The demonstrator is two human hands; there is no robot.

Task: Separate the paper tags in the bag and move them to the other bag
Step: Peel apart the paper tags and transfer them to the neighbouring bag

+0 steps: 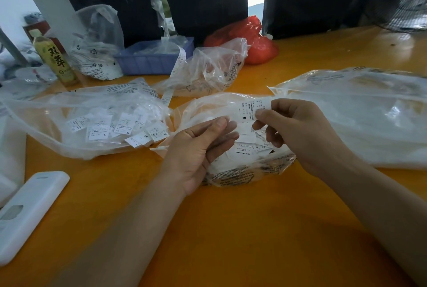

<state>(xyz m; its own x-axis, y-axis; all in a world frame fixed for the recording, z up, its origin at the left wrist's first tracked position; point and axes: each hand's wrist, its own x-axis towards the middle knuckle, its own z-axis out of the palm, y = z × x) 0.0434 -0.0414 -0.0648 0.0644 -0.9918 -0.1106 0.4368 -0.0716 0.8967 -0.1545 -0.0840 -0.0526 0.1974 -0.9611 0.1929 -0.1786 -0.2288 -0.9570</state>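
On the orange worktop (231, 229) we count two clear bags of paper tags: one at centre (242, 171), one to its left (80, 124). Our right hand (298, 131) pinches a strip of tags (249, 107) above the centre bag; our left hand (198, 148), fingers nearly straight, touches the strip's lower tags.

Bare orange desk (231, 229) near side, between the forearms: open lane. Near-left corner blocked by white remote (25, 215). Left: clear bag of tags (92, 122); right: large clear bag (360, 120); narrow gaps beside the centre bag (242, 171). Far side crowded: bottle (54, 57), blue tray (152, 60), crumpled clear bag (208, 69), red bag (251, 39).
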